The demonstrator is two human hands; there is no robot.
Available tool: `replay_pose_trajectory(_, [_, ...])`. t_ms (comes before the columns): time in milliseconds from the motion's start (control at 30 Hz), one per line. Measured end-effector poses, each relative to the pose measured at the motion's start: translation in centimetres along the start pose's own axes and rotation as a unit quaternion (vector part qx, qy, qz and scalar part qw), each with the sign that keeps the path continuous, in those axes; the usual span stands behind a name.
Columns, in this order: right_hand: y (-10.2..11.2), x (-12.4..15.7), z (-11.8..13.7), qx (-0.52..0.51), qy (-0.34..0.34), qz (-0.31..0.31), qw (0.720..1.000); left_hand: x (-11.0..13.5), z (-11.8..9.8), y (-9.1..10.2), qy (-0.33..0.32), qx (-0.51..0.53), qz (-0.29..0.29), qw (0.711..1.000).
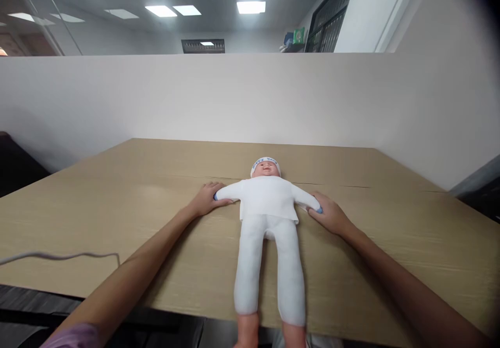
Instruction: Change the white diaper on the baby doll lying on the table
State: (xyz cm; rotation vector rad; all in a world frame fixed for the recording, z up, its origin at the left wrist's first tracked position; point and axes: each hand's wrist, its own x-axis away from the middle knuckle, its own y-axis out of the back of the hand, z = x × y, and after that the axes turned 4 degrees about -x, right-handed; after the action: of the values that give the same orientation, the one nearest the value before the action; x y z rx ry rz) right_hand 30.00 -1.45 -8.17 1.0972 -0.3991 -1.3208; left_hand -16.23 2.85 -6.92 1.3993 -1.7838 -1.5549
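A baby doll [269, 198] lies face up on the table, its head toward the wall and its feet past the front edge. It wears a white long-sleeved top, white trousers and a white cap [266, 160] with blue lettering. Both doll arms are stretched out sideways. My left hand [211, 198] is closed around the end of the sleeve on the left, where a bit of blue shows. On the other side my right hand [328, 212] grips the opposite sleeve end, also with blue at its tip. The doll's own hands are not visible.
The wide tan table [187, 165] meets a white wall [250, 98] at the back. A grey cable [58, 256] runs over the table at the left, passing toward my left forearm. Dark objects stand beyond the table's left and right sides.
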Motion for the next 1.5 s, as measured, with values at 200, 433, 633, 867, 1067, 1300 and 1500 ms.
replay_pose_trajectory(200, [-1.3,-5.0,-2.5,-0.001,0.002,-0.035,0.999,-3.9,1.8,-0.8,0.001,-0.022,-0.054,0.998])
replay_pose_trajectory(433, [-2.0,-6.6,-4.9,0.051,0.013,-0.110,0.992,-4.6,3.3,-1.6,0.052,-0.014,-0.107,0.993])
replay_pose_trajectory(633, [-2.0,-6.5,-5.0,0.041,-0.010,-0.085,0.996,-4.5,2.9,-1.3,0.068,-0.005,-0.083,0.994])
replay_pose_trajectory(867, [-1.8,-6.4,-3.8,0.016,-0.001,-0.080,0.997,-4.3,2.5,-1.2,0.055,0.024,-0.062,0.996])
replay_pose_trajectory(1067, [-1.9,-6.3,-4.1,-0.002,-0.005,-0.069,0.998,-4.4,2.8,-1.3,0.053,0.016,-0.057,0.997])
replay_pose_trajectory(1300, [-2.1,-6.3,-4.8,-0.005,-0.005,-0.074,0.997,-4.5,3.5,-1.3,0.039,0.027,-0.064,0.997])
replay_pose_trajectory(1500, [-1.9,-5.4,-2.8,0.041,0.020,-0.161,0.986,-3.4,0.9,-0.7,0.041,0.032,-0.117,0.992])
